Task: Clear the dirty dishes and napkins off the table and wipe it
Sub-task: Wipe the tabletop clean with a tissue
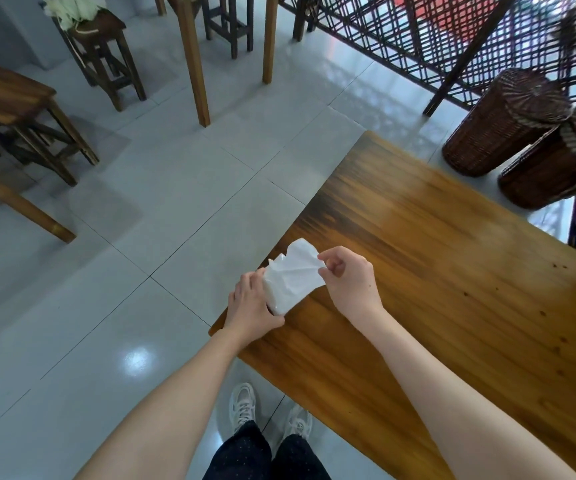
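Head view: left hand (250, 306) grips the tissue pack (277, 304), right hand (349, 278) pinches the napkin (295, 268) between them.

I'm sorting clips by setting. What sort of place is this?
Probably a small eatery's dining room: a long wooden table, matching stools around other tables on the tiled floor, and a woven lattice screen with wicker baskets beside it.

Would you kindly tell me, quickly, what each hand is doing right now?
Left hand: closed, gripping the white tissue pack.
Right hand: closed, pinching the tissue sheet sticking out of that pack.
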`<state>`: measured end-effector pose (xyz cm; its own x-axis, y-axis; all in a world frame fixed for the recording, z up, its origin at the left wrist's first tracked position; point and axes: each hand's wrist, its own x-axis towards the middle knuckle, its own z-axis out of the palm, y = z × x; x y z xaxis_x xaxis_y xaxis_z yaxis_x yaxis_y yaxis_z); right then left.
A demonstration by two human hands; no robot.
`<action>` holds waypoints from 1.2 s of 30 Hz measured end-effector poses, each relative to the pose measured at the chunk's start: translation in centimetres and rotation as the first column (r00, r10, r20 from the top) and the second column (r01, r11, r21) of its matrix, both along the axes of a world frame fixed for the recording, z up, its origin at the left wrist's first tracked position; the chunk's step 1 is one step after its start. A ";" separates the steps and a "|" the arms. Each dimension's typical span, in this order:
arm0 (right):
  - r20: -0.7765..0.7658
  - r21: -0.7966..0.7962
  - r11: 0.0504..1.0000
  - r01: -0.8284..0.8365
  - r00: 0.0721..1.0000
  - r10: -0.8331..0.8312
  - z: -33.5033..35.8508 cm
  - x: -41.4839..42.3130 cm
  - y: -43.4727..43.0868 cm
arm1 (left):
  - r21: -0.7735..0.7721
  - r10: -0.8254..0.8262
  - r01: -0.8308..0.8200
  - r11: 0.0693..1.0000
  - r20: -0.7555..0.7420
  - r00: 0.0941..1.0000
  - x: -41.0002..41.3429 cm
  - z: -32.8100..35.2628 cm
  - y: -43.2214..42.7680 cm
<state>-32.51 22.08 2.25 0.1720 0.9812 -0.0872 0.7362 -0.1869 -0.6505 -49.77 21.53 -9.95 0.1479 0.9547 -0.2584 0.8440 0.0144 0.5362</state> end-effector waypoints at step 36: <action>0.116 -0.179 0.927 0.329 0.943 -0.312 -7.1 15.0 -11.0 | 0.008 -0.409 0.411 0.912 -0.069 0.910 10.3 2.7 -0.2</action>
